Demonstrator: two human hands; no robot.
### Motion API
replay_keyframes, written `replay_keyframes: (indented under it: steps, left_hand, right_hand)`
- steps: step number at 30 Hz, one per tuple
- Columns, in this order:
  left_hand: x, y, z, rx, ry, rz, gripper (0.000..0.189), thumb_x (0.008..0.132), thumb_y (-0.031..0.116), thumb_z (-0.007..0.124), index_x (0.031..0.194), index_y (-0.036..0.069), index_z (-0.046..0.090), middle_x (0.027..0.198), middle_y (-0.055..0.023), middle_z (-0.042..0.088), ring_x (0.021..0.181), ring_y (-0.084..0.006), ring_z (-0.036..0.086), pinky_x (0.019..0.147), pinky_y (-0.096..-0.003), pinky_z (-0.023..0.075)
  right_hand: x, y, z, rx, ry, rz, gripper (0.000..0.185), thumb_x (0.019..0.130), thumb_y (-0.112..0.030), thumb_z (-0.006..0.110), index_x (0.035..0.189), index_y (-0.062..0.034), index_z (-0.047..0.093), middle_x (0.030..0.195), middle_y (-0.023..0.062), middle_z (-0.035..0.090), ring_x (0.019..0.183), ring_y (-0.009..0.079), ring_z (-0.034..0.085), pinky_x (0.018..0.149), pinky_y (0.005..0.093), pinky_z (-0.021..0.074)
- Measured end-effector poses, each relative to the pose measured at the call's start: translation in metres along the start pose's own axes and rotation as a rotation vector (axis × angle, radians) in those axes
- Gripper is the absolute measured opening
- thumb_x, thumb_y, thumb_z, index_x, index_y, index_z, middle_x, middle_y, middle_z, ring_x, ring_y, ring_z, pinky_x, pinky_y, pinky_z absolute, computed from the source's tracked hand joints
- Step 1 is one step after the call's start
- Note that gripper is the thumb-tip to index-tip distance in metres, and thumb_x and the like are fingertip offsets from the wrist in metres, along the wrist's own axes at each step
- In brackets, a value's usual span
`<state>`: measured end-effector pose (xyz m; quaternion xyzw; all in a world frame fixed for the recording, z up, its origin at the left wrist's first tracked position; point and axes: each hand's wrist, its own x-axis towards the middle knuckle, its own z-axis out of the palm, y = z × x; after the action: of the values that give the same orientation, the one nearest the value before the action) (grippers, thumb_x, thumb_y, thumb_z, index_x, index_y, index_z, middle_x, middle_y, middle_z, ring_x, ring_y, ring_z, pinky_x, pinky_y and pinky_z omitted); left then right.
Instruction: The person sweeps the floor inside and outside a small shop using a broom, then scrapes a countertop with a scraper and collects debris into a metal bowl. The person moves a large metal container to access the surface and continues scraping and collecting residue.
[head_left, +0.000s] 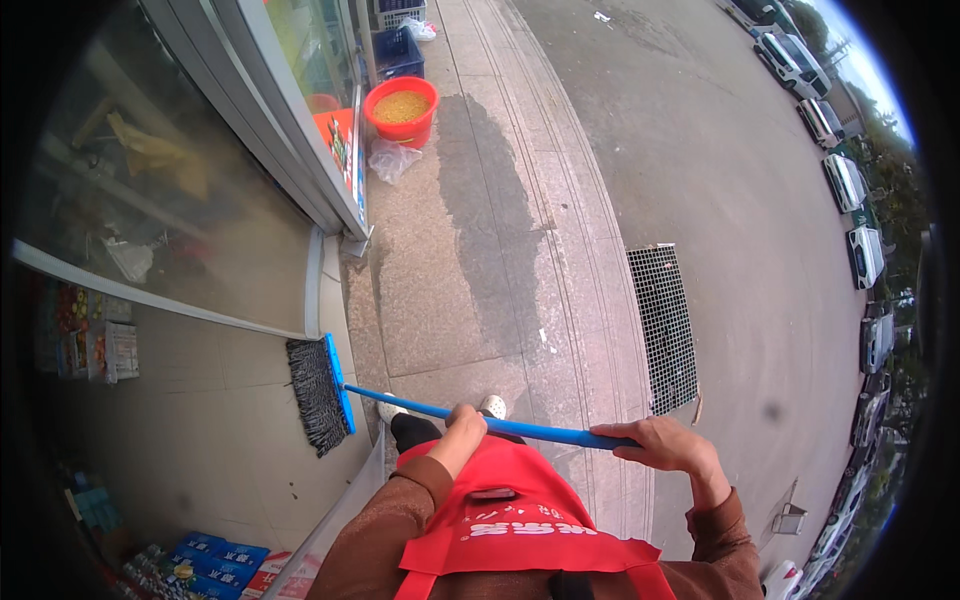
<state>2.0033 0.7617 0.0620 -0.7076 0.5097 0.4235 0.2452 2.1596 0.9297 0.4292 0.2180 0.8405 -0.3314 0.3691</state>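
A long blue mop handle (532, 430) crosses in front of my red apron. My left hand (466, 421) is closed around its middle, while my right hand (651, 441) grips the far end, index finger laid along it. At the handle's other end, the flat mop head (319, 397) has a blue frame and grey-black yarn. It rests on the tiled floor inside the doorway, close to the lower corner of the glass door. My white clogs (493, 406) stand on the stone paving near the threshold.
A red bucket of yellow grains (401, 112), a clear plastic bag (393, 160) and blue crates (398, 54) stand along the shopfront. The glass door (172, 172) is at left. A metal drain grate (664, 330) lies beside the step; parked cars line the far right.
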Motion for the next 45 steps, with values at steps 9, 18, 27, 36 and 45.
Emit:
replay_keyframes:
  steps: [9, 18, 27, 36, 45]
  left_hand:
    - [-0.161, -0.258, 0.057, 0.658, -0.686, -0.180, 0.009, 0.093, 0.012, 0.050, 0.091, 0.004, 0.049, 0.069, -0.0118, 0.053, 0.054, -0.0237, 0.053, 0.050, -0.0388, 0.0471]
    - [-0.219, -0.286, 0.093, 0.826, -1.224, -0.337, 0.032, 0.100, 0.031, 0.053, 0.078, 0.010, 0.046, 0.062, -0.0033, 0.046, 0.053, -0.0160, 0.047, 0.049, -0.0330, 0.0424]
    - [-0.143, -0.315, 0.002, 1.221, -1.034, 0.132, 0.022, 0.094, 0.022, 0.063, 0.088, 0.006, 0.049, 0.070, -0.0076, 0.054, 0.055, -0.0197, 0.054, 0.046, -0.0406, 0.0485]
    - [-0.110, -0.308, -0.019, 0.939, -0.661, 0.037, 0.015, 0.094, 0.014, 0.059, 0.106, 0.008, 0.050, 0.092, -0.0125, 0.057, 0.071, -0.0258, 0.059, 0.058, -0.0430, 0.0542]
    - [-0.032, -0.148, -0.017, 0.419, -0.336, -0.186, 0.020, 0.092, 0.014, 0.056, 0.112, 0.012, 0.057, 0.105, -0.0128, 0.061, 0.082, -0.0266, 0.064, 0.066, -0.0431, 0.0560]
  right_hand:
    - [-0.223, 0.021, 0.037, -0.071, 0.518, 0.674, 0.044, 0.081, -0.020, 0.072, 0.125, -0.0191, 0.064, 0.074, 0.0128, 0.067, 0.062, 0.0323, 0.063, 0.059, 0.0409, 0.0488]
    - [-0.195, -0.038, 0.143, 0.143, 0.774, 0.791, 0.046, 0.091, -0.020, 0.066, 0.134, -0.0077, 0.055, 0.083, 0.0214, 0.063, 0.075, 0.0362, 0.064, 0.064, 0.0449, 0.0515]
    - [-0.195, 0.031, 0.355, 0.487, 0.760, 0.815, 0.053, 0.088, -0.024, 0.070, 0.134, -0.0048, 0.054, 0.092, 0.0234, 0.065, 0.087, 0.0354, 0.065, 0.074, 0.0443, 0.0524]
    - [-0.284, 0.131, 0.320, 0.662, 0.781, 0.738, 0.059, 0.076, -0.032, 0.082, 0.121, 0.0002, 0.062, 0.104, 0.0198, 0.068, 0.097, 0.0289, 0.064, 0.086, 0.0421, 0.0515]
    - [-0.183, 0.171, 0.074, 0.856, 0.240, 0.494, 0.029, 0.092, -0.032, 0.069, 0.099, -0.0041, 0.073, 0.060, 0.0011, 0.061, 0.046, 0.0073, 0.052, 0.041, 0.0219, 0.0375]
